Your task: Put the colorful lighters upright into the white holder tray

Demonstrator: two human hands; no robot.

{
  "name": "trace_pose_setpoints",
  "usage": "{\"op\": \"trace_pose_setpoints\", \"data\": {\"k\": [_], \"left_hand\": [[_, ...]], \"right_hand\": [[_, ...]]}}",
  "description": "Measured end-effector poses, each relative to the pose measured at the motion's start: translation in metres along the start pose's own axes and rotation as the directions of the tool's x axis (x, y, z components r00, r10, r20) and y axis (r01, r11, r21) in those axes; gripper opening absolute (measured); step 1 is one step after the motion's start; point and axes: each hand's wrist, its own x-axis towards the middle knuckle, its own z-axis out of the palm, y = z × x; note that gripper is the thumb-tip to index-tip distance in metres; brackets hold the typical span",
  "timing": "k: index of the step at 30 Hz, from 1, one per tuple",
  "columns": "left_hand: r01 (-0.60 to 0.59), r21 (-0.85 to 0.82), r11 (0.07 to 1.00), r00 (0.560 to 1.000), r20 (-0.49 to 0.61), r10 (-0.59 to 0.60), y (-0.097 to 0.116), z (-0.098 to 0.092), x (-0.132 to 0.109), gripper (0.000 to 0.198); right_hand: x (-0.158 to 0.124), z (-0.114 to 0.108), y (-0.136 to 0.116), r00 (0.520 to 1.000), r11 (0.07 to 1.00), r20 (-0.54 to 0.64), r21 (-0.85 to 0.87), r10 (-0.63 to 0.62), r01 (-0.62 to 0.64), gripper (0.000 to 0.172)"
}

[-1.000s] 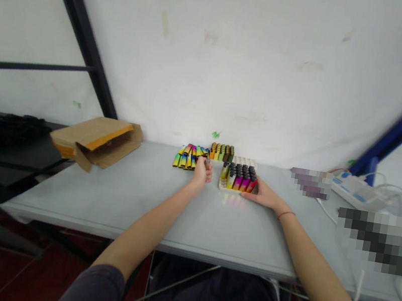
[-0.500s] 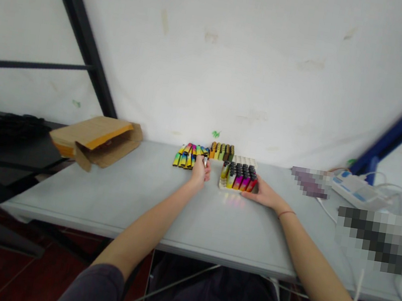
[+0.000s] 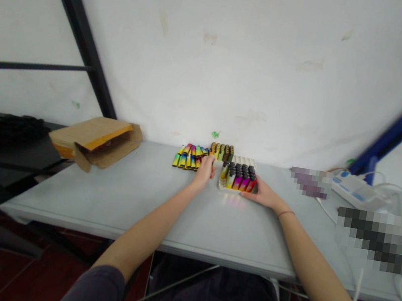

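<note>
In the head view, my left hand (image 3: 206, 170) is closed in the air, left of a white tray (image 3: 222, 187). It grips a lighter, mostly hidden by the fingers. Upright in that tray stand several colourful lighters (image 3: 241, 178) with dark tops; the tray's left part shows some bare slots. My right hand (image 3: 261, 192) holds the tray's right side, thumb along the front edge and fingers behind. Just beyond my left hand, several loose lighters (image 3: 186, 161) in bright wrappers lie in two rows on the grey table (image 3: 190, 220).
Behind the held tray stands another group of lighters (image 3: 222, 151), beside a pale slotted tray (image 3: 245, 161) against the wall. An open cardboard box (image 3: 92, 138) lies at the left. To the right are a power strip (image 3: 360, 191), white cables and blurred-out items.
My left hand has moved slightly right, toward the held tray, with the lighter in it. My right hand and the tray have stayed in place.
</note>
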Motion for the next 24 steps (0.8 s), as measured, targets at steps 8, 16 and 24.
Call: {"op": "trace_pose_setpoints", "data": {"k": [8,16,24], "left_hand": [[-0.626,0.433,0.649,0.78,0.337,0.527,-0.001,-0.015,0.008,0.026],[-0.612,0.455,0.647,0.78,0.483,0.398,-0.008,-0.02,0.013,0.029],[-0.612,0.494,0.617,0.783,0.487,0.387,-0.006,-0.019,0.01,0.03]], "right_hand": [[0.0,0.001,0.0,1.0,1.0,-0.003,0.002,-0.002,0.002,0.084],[0.001,0.002,0.001,1.0,1.0,-0.009,0.008,-0.023,0.023,0.083],[0.0,0.002,-0.001,0.999,0.999,-0.035,-0.018,-0.027,0.026,0.081]]}}
